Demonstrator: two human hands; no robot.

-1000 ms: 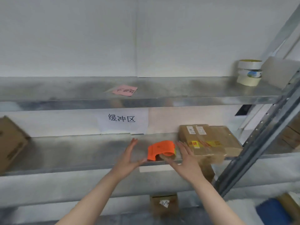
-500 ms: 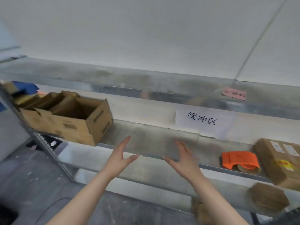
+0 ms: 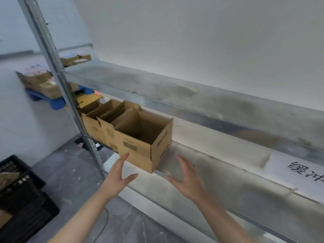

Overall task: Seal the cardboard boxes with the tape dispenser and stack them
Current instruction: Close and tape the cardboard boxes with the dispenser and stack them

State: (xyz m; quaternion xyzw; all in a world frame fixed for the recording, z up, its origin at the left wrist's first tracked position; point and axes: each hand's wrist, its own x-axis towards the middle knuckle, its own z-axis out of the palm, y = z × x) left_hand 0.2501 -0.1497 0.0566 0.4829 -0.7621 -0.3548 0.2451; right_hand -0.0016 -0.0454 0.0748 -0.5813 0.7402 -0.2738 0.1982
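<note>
Head view suggests nothing is sealed yet: the nearest cardboard box [image 3: 135,148] sits open-topped on the shelf [image 3: 219,174], with your left hand [image 3: 119,174] and right hand [image 3: 187,178] spread empty close in front of it. No tape dispenser shows.

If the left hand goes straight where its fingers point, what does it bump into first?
Most likely the open cardboard box: the left hand points its fingers low at the box's front wall. Whether they touch it yet is unclear.
</note>
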